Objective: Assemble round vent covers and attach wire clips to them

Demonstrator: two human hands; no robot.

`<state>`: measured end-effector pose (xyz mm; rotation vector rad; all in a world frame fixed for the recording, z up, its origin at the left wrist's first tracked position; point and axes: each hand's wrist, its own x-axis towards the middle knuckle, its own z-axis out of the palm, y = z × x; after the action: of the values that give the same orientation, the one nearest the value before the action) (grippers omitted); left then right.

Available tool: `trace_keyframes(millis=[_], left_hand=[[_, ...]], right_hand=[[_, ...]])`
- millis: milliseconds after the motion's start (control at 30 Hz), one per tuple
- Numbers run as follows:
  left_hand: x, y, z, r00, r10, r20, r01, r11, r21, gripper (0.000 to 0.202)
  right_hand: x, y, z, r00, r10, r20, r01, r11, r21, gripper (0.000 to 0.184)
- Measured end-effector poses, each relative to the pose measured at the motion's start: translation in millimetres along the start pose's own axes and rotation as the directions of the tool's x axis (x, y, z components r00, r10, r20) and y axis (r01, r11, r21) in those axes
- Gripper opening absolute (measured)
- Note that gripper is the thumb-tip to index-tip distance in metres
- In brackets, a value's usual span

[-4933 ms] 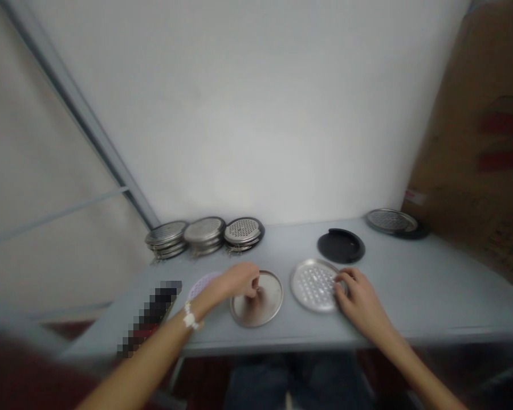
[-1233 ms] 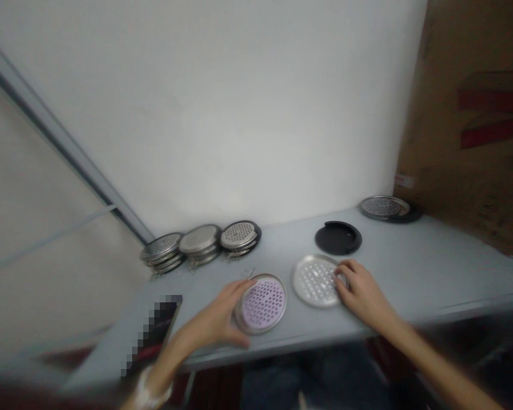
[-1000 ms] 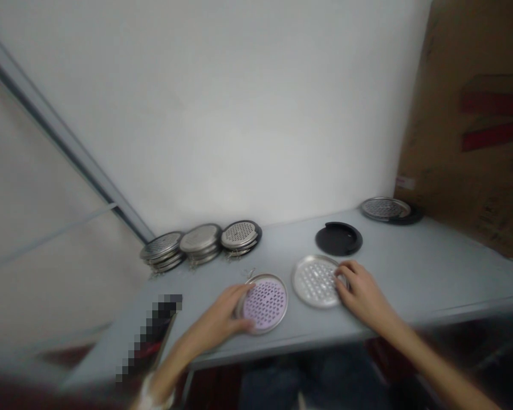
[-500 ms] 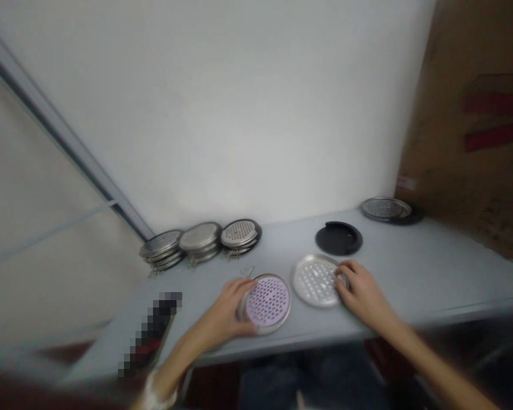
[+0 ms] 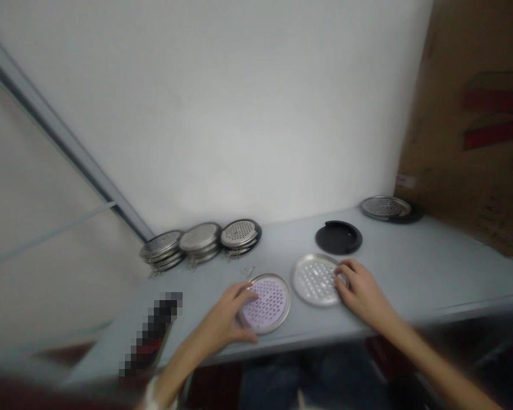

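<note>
Step in hand, as judged: seating the insert. The left hand [image 5: 224,319] grips the round steel tray lined with a lilac perforated disc [image 5: 267,296] at the near edge of the grey table [image 5: 410,273], with thumb and curved fingers spread round its left rim. Further seating calls for even pressure with the rim held level.

The right hand [image 5: 363,293] rests bent fingertips on the bare silver perforated plate [image 5: 314,279] just beside it; whether they pinch it cannot be told. Beyond lie a black round lid [image 5: 338,237] and three stacks of metal discs [image 5: 200,239].
</note>
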<state>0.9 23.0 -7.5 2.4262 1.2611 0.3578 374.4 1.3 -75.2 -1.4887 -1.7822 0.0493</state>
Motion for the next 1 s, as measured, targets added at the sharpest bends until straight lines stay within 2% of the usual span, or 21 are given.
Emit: trace_keyframes(millis=[367, 533, 667, 767, 900, 1000], left_hand=[[-1, -2, -3.7, 0.999, -0.026, -0.023, 0.027, 0.999, 0.021, 0.081], [0, -14, -14.1, 0.998, -0.032, -0.06, 0.034, 0.999, 0.035, 0.066], [17, -25, -22.3, 0.982, 0.024, -0.189, -0.02, 0.999, 0.025, 0.035], [41, -30, -25.6, 0.959, 0.04, -0.281, -0.029, 0.999, 0.045, 0.029], [67, -27, -26.1, 0.959, -0.009, -0.283, 0.024, 0.998, 0.052, 0.025], [69, -21, -22.6, 0.956, -0.061, -0.287, 0.09, 0.992, 0.091, 0.025]], right_hand=[[0, -1, -1, 1.0, 0.008, 0.016, -0.008, 1.0, 0.002, 0.018], [0, -2, -1, 1.0, -0.004, 0.002, 0.004, 1.0, 0.016, 0.017], [0, -5, -2, 0.999, -0.029, 0.032, 0.028, 0.999, 0.047, 0.017], [-1, -11, -4, 0.994, -0.07, 0.078, 0.064, 0.995, 0.079, 0.018], [-3, -19, -9, 0.983, -0.136, 0.126, 0.124, 0.988, 0.096, 0.022], [-3, -25, -16, 0.978, -0.167, 0.122, 0.153, 0.982, 0.111, 0.025]])
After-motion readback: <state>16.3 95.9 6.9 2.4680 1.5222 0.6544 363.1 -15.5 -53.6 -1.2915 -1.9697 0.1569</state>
